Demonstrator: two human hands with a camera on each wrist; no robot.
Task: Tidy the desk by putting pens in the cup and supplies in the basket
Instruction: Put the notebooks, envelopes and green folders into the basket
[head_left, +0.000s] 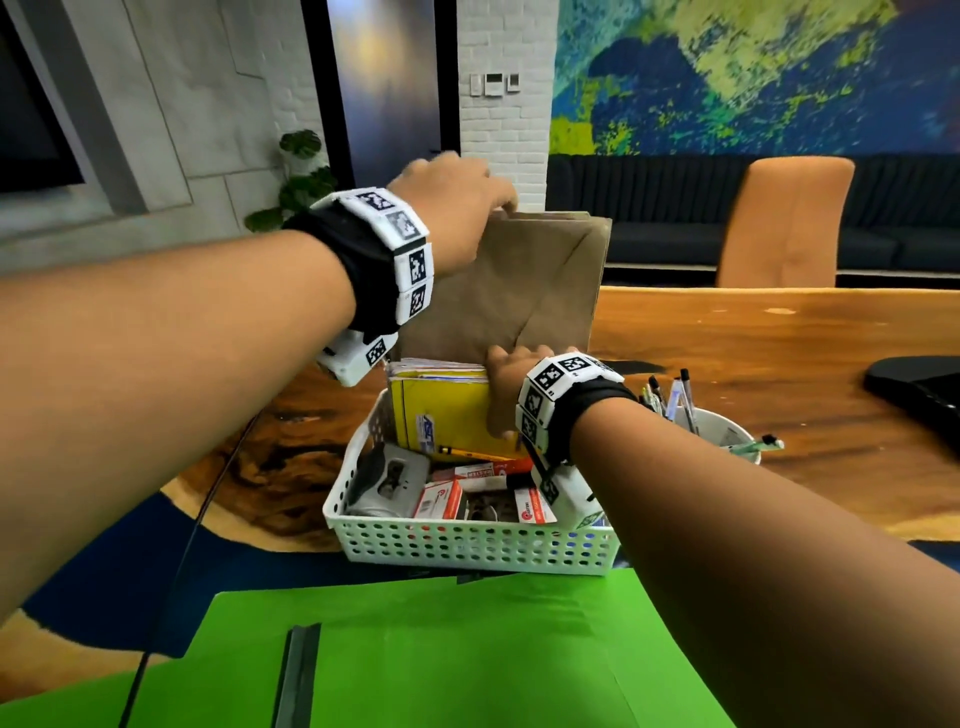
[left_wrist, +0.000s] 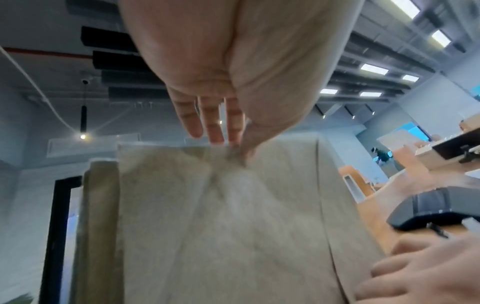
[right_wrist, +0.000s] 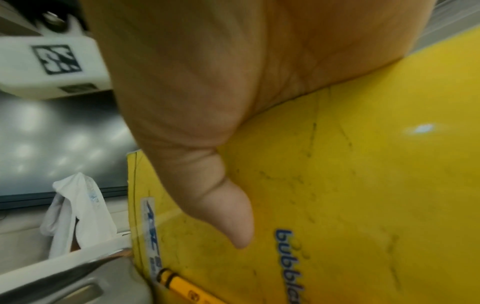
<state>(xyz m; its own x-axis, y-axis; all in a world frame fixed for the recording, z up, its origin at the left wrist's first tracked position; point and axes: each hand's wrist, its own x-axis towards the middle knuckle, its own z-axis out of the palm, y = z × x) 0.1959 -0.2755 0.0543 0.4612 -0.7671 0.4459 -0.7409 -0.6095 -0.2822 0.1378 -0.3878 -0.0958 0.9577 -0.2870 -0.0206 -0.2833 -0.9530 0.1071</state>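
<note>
Green paper (head_left: 457, 649) fills the nearest stretch of desk below my view; beyond it both my hands are at the white basket (head_left: 467, 545). My left hand (head_left: 457, 208) is raised, thumb and fingers pinching the top edge of a brown envelope (head_left: 524, 286) that stands upright, its lower end going down behind the yellow pad (head_left: 441, 410) at the back of the basket. My right hand (head_left: 506, 395) grips that yellow pad's edge, the thumb pressed flat on the cover in the right wrist view, holding it forward.

I judge the step in hand to be filing the envelope into the basket, behind the pad. Staple boxes (head_left: 441, 499), a stapler (head_left: 384, 478) and a yellow pencil (head_left: 478, 454) already lie in front. The white cup (head_left: 727, 431), just right of the basket, already holds several pens (head_left: 675, 400).

Next I'd need to lower the envelope straight down until it seats, keeping the pad tilted clear so the paper doesn't catch or buckle, then let go with both hands.
</note>
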